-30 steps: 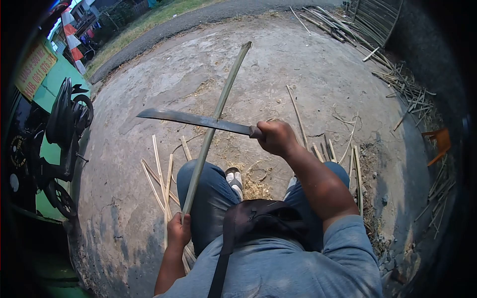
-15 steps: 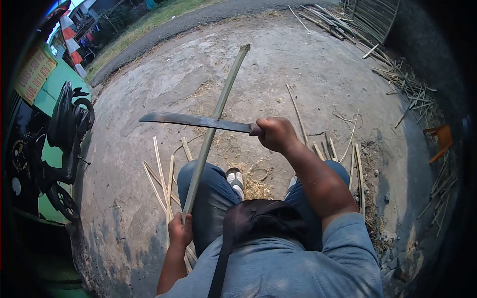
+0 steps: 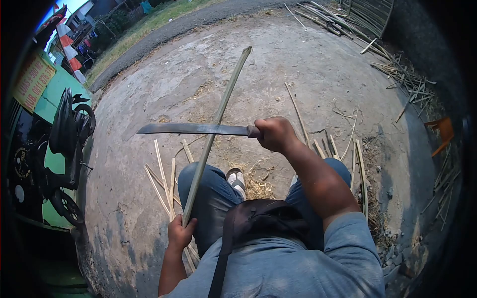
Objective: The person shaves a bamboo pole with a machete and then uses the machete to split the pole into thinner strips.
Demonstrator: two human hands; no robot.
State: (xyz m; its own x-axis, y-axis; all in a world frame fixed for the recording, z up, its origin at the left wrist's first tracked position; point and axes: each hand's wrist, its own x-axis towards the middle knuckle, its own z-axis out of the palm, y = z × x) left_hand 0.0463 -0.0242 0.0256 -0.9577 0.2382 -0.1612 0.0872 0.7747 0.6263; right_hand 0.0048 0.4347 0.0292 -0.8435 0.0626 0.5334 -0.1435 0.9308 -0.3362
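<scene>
My left hand [image 3: 181,232] is closed on the lower end of a long greenish bamboo strip [image 3: 227,93], which slants up and away past my left knee. In my right hand [image 3: 276,134] is the short handle of a machete [image 3: 174,128], its long blade pointing left. The blade crosses over the strip near its middle and appears to touch it. Beneath my left forearm and beside my left leg lie several pale split bamboo strips [image 3: 160,159].
Shavings [image 3: 259,187] lie between my feet. More strips [image 3: 361,171] rest by my right leg. Bamboo piles [image 3: 333,20] and scraps [image 3: 412,84] line the right wall, near an orange object [image 3: 441,134]. A motorbike [image 3: 67,144] stands left.
The machete has tilted slightly, its handle a little higher and its tip a bit lower, so the blade lies more level. The bamboo strip has shifted only slightly; both grips stay the same.
</scene>
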